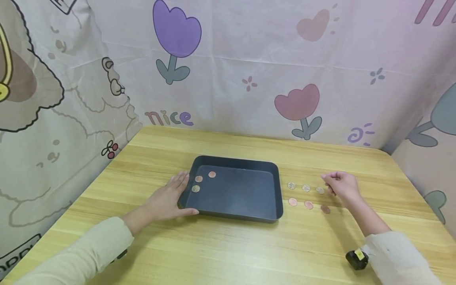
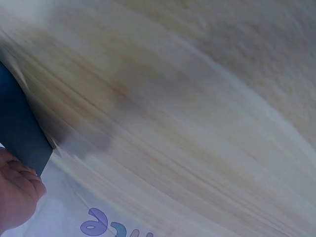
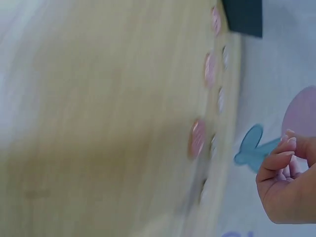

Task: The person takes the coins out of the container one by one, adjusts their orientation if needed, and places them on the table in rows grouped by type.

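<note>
Coins lie in two rows on the table (image 1: 249,253), just right of a dark tray (image 1: 235,194).

The row of silver coins (image 1: 306,188) runs behind the row of copper coins (image 1: 308,205); the right wrist view shows a fourth silver coin (image 3: 203,190) at the near end, which the right hand (image 1: 342,186) hides from the head camera. That hand is raised near this end, fingers curled and fingertips pressed together. Inside the tray, toward its left end, lie two copper pieces (image 1: 211,174) and one silver piece (image 1: 195,189). The left hand (image 1: 171,202) rests at the tray's left side, fingers extended, thumb spread toward the front edge. A black device (image 1: 357,259) sits by the right sleeve (image 1: 399,255). Behind stands a printed cloth (image 1: 228,87) with tulips and "nice".
</note>
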The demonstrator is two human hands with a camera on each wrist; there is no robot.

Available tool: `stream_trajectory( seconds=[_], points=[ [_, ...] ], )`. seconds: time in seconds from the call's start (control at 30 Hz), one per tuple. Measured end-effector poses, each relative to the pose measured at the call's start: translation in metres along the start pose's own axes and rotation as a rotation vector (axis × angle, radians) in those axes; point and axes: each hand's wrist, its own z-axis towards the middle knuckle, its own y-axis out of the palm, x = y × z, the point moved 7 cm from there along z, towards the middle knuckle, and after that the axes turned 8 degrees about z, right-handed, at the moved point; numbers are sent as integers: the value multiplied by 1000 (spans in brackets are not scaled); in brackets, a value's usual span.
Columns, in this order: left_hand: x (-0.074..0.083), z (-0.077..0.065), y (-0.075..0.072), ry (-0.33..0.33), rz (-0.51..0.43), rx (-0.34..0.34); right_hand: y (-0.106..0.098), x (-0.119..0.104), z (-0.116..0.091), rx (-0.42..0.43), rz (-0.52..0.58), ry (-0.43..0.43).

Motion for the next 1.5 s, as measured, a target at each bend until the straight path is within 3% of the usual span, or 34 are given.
stream_trajectory(
  seconds=[0.9,1.5],
  points=[
    [-2,1,4,3,-1,-7,95,-72,1,-105,236,-115],
    [-3,0,2,4,-4,7,159,-102,8,-163,243,-154]
  ],
)
